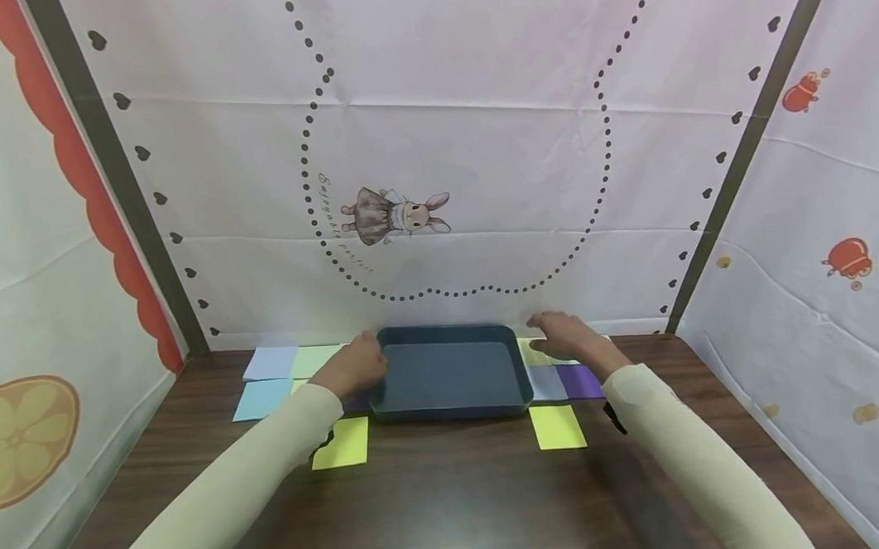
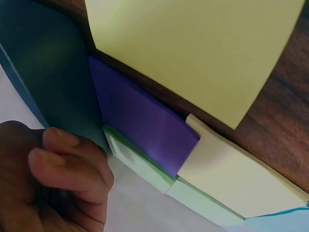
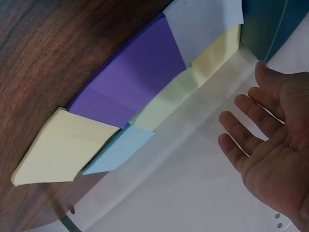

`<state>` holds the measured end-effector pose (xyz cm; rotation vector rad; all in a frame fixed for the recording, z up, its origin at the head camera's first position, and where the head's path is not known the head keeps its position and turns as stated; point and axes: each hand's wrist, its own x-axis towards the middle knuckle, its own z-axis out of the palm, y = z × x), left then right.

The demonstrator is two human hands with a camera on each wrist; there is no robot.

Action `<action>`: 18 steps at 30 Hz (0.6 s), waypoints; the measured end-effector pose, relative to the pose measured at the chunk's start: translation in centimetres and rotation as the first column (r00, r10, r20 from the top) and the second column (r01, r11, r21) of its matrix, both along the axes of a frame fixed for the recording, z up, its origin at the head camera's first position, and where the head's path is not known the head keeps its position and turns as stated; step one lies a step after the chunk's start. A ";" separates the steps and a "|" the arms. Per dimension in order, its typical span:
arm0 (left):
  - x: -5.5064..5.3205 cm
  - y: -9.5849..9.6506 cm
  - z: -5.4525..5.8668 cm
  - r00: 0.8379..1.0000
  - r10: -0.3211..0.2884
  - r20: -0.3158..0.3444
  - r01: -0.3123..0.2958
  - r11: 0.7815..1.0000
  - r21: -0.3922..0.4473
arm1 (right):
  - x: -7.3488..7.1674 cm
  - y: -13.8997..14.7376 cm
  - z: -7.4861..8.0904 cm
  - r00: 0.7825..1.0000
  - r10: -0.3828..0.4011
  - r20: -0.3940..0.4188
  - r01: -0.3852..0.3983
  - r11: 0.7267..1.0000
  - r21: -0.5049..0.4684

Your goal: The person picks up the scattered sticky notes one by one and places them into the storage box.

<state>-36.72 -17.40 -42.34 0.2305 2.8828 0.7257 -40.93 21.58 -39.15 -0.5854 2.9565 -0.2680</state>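
Observation:
A dark blue-grey rectangular tray (image 1: 452, 373) lies at the far side of the table, with nothing in it. At its left end is my left hand (image 1: 353, 366), above the sticky notes. In the left wrist view its fingers (image 2: 72, 174) curl toward the palm beside the tray wall, and nothing shows in them. My right hand (image 1: 568, 342) hovers off the tray's right end, over the notes there. The right wrist view shows its palm (image 3: 275, 169) with relaxed, spread fingers and nothing held. A purple note pad (image 3: 130, 67) lies below this hand.
Light blue (image 1: 263, 398), green and other pastel notes lie in rows left of the tray, with similar ones on its right. Two yellow notes (image 1: 341, 443) (image 1: 558, 427) lie nearer on the brown table (image 1: 451, 498). White printed cloth (image 1: 472, 181) walls the back and sides.

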 end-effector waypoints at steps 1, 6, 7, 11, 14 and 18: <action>0.0 0.1 -0.1 1.000 0.010 0.006 -0.010 1.000 -0.009 | 0.0 0.1 -0.2 1.000 -0.001 0.008 0.001 1.000 0.000; 0.1 0.6 -0.3 0.998 0.051 0.041 -0.050 0.998 -0.033 | -0.7 0.4 -1.4 1.000 0.004 0.011 -0.004 1.000 -0.001; 0.2 0.6 -0.3 0.997 0.060 0.049 -0.058 0.998 -0.037 | -0.9 0.5 -1.7 1.000 0.007 0.011 -0.007 1.000 -0.005; -0.1 0.8 -0.6 0.995 0.077 0.071 -0.073 0.995 -0.065 | -2.1 0.9 -3.0 0.999 0.038 0.013 -0.038 0.999 -0.021; -0.7 0.8 -1.4 0.995 0.070 0.071 -0.063 0.994 -0.094 | -3.9 1.6 -4.7 0.998 0.056 -0.007 -0.056 0.998 -0.017; -4.2 -0.1 -4.9 0.995 0.054 0.080 -0.040 0.985 -0.169 | -6.3 2.3 -6.7 0.999 0.043 0.001 -0.043 0.999 -0.031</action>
